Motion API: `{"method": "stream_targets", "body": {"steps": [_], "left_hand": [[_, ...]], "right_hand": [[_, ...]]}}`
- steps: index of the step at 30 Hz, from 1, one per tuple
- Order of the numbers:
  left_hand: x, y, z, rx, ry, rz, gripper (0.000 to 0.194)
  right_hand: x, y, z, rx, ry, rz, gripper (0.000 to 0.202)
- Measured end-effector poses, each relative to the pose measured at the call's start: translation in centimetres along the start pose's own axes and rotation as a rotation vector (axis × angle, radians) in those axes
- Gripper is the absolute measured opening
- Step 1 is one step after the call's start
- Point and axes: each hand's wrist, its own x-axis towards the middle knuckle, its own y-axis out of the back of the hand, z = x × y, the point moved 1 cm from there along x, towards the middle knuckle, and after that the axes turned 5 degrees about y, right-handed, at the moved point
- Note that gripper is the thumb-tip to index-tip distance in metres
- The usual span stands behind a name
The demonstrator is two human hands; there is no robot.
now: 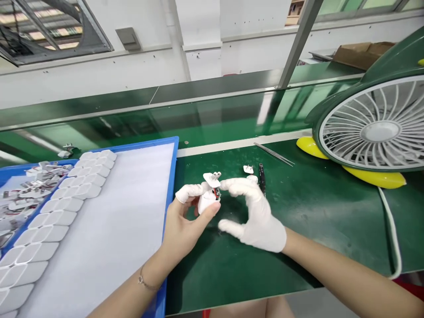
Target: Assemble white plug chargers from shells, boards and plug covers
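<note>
My left hand (180, 227), with a white cover on a finger, is closed around a small white plastic charger housing (206, 201). A white plug plate with metal prongs (212, 178) stands tilted over the housing's open end, and red and dark wires show between them. My right hand (260, 218), in a white glove, is just right of the housing. Its thumb is spread away from its fingers, and the fingertips are at the plate's edge; whether they touch it I cannot tell. Another white plug plate (248, 169) lies on the green table beyond that hand.
A blue tray (175, 159) at left holds rows of white housings (53, 218). Beside it, a blue bin (71, 162) holds wired plug parts (28, 190). Tweezers (274, 153) and a slim black tool (262, 176) lie behind my right hand. A green fan (377, 128) stands at right.
</note>
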Motion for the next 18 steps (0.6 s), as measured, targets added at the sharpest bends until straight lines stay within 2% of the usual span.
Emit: {"method": "stream_targets", "body": {"steps": [3, 5, 7, 11, 15, 18], "left_hand": [[-0.6, -1.0, 0.4, -0.112, 0.161, -0.032, 0.022], [-0.8, -1.3, 0.4, -0.130, 0.230, -0.103, 0.022], [-0.8, -1.2, 0.2, -0.110, 0.238, -0.188, 0.022], [-0.8, -0.7, -0.3, -0.047, 0.115, -0.252, 0.020], [-1.1, -0.5, -0.6, 0.039, -0.057, -0.264, 0.019], [-1.3, -0.4, -0.6, 0.090, -0.128, -0.279, 0.022]], "right_hand": [[-0.2, -1.0, -0.6, -0.042, 0.079, 0.074, 0.047], [-0.4, -1.0, -0.7, -0.029, 0.028, 0.090, 0.040], [-0.4, -0.6, -0.6, 0.028, -0.010, 0.058, 0.037], [-0.3, 0.3, -0.4, 0.084, -0.008, -0.048, 0.033], [-0.1, 0.6, -0.4, 0.062, 0.093, -0.100, 0.025], [-0.1, 0.6, -0.4, 0.032, 0.132, -0.146, 0.018]]}}
